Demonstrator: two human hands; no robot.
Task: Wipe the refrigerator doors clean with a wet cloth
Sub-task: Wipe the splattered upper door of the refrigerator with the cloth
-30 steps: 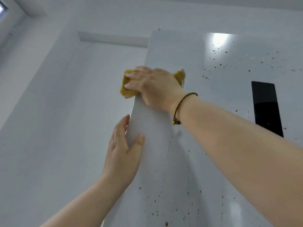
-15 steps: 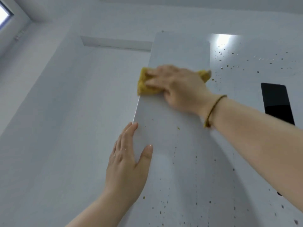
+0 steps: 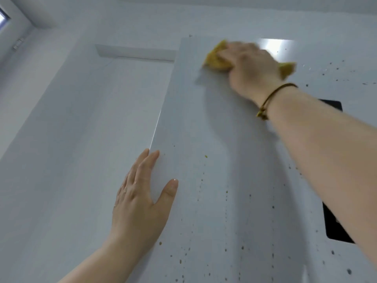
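Observation:
The white refrigerator door [image 3: 195, 123] fills the middle of the head view, seen from below. Its lower part and right side are speckled with small brown spots. My right hand [image 3: 251, 66] presses a yellow cloth [image 3: 216, 58] flat against the top of the door, near its upper edge. A brown cord bracelet sits on that wrist. My left hand [image 3: 140, 201] lies flat on the door's left edge, fingers wrapped round the side and thumb on the front face.
A black control panel [image 3: 334, 225] is set in the right door, partly hidden by my right forearm. A white wall [image 3: 71, 139] stands left of the refrigerator. A window corner [image 3: 4, 17] shows at the top left.
My right hand has slid the cloth up and to the right, from the door's left edge to its top. The left hand has stayed on the door's left edge.

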